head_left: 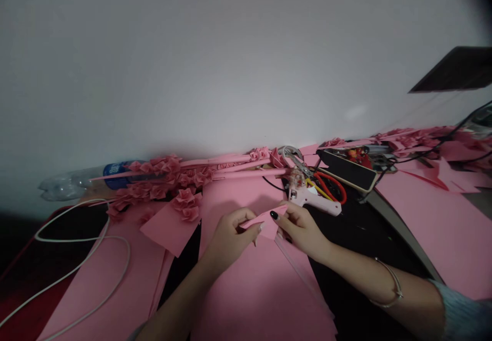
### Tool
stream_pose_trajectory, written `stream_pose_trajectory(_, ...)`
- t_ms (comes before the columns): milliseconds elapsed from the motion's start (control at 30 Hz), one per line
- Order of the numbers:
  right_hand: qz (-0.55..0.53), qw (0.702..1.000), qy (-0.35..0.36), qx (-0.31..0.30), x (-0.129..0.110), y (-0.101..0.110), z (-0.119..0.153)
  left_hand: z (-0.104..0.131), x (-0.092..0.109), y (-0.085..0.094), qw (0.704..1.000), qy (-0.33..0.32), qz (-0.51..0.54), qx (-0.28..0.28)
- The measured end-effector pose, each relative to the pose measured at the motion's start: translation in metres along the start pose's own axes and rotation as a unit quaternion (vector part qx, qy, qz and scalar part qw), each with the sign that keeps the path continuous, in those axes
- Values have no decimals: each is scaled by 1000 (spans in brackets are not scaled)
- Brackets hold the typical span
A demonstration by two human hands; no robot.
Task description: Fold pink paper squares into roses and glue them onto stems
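A small folded piece of pink paper (269,229) is held between both hands, above a stack of large pink paper sheets (261,289). My left hand (236,233) pinches its left end between thumb and fingers. My right hand (302,228) grips its right side, the thumb with a dark nail lying on top. Just beyond my right hand lies a white glue gun (319,201), beside scissors with red and yellow handles (332,186). Pink paper flowers (188,205) are heaped to the left of my left hand, touching a loose pink square (171,228).
A clear plastic bottle (73,183) lies at the far left against the wall. A white cable (82,239) loops over pink sheets in front of it. A phone-like black slab (348,171) sits behind the glue gun. More pink sheets (442,218) lie at the right.
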State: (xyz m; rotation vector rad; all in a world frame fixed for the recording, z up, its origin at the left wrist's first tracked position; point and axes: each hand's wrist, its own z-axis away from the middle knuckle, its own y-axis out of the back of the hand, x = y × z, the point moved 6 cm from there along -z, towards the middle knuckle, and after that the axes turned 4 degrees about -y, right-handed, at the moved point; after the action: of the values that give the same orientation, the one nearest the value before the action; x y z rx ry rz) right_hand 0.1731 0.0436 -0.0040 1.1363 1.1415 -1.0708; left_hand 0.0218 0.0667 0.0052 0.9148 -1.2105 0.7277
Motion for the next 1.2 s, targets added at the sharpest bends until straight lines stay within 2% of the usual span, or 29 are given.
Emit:
stream_pose_trajectory(133,-82,996,-26,-21,4,-3,-2,-2,-6,3,998,17,53,38)
stream_pose_trajectory(267,-77,996,-9,-45,-1,-6,-2,-2,-8,3,994,21,84,68)
stream_pose_trajectory(433,-37,998,1,-55,-4,-7,-1,-3,-10,-2,990,19,124,64)
stream_pose_trajectory(567,-26,999,6,-36,-3,-6,-1,-3,-15,-4,986,20,154,55)
stream_pose_trajectory(933,-56,998,15,-24,-4,-3,0,-1,-7,2,991,44,113,64)
stream_pose_trajectory(1200,-7,999,30,-25,-3,-2,1,-2,-18,0,977,68,190,65)
